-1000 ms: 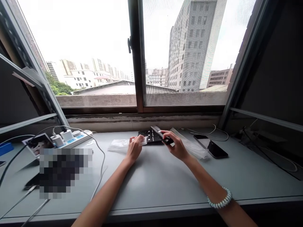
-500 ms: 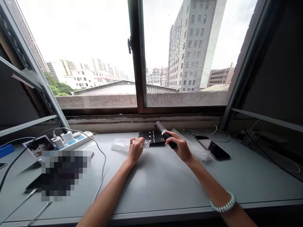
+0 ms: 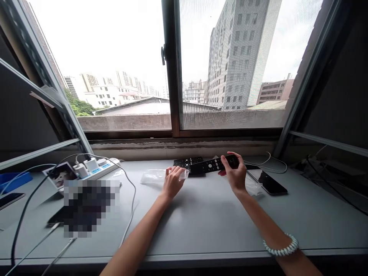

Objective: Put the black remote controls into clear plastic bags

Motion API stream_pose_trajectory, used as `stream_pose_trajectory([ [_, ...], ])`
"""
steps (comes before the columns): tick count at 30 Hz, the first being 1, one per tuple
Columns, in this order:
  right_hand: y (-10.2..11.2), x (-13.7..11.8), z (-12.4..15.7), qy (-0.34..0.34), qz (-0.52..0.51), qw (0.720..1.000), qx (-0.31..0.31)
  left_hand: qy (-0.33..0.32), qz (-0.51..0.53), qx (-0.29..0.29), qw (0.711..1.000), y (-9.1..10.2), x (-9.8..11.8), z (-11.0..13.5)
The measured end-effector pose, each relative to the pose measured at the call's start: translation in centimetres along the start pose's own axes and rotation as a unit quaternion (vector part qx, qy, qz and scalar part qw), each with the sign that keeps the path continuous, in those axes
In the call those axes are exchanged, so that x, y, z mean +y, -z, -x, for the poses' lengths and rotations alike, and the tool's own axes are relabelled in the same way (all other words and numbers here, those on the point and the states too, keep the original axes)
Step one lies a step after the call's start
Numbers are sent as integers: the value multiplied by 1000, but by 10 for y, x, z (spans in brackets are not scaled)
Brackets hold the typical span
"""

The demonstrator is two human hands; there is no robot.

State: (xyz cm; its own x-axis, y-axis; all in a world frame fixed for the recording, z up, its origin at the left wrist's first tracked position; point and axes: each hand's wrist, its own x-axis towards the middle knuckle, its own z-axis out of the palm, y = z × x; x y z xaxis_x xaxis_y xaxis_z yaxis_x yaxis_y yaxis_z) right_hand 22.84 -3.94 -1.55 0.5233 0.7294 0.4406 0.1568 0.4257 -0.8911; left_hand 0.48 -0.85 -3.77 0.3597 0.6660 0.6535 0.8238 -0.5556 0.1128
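Observation:
My right hand [image 3: 237, 175] grips a black remote control [image 3: 211, 165] near one end, its button face turned toward me. The free end points left, over several black remotes [image 3: 188, 159] lying side by side at the back of the desk. My left hand [image 3: 173, 184] is closed on the open end of a clear plastic bag [image 3: 151, 176], which lies flat and stretches to the left. Behind my right wrist, another clear plastic bag [image 3: 254, 188] is partly hidden.
A black phone [image 3: 270, 182] lies on the grey desk [image 3: 201, 226] at right. A power strip [image 3: 100, 170] with plugs, a photo card [image 3: 61, 176], a blurred-out dark device [image 3: 86, 207] and loose cables occupy the left. Metal shelf posts flank the window.
My right hand has turned the remote from steeply slanted to nearly level, its buttons now showing, and moved it slightly right. My left hand keeps the bag. The view has shifted left.

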Motion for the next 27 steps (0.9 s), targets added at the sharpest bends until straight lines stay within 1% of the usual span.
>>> stream_pose_trajectory([
  [3,3,3,-5,-49,3,999,13,4,12,7,1000,3,3,1],
  [6,3,8,-8,-83,-8,996,17,1,18,4,1000,4,7,2],
  [14,0,15,-8,-150,-14,988,-15,-30,7,-28,999,5,26,4],
  [19,1,17,-9,-186,-36,981,-30,-46,-8,-17,999,5,31,5],
  [22,1,16,-9,-202,-51,976,-64,-44,-22,-21,999,5,30,4],
  [27,0,8,-5,-211,-65,963,-152,-41,-38,-69,996,8,31,4],
])
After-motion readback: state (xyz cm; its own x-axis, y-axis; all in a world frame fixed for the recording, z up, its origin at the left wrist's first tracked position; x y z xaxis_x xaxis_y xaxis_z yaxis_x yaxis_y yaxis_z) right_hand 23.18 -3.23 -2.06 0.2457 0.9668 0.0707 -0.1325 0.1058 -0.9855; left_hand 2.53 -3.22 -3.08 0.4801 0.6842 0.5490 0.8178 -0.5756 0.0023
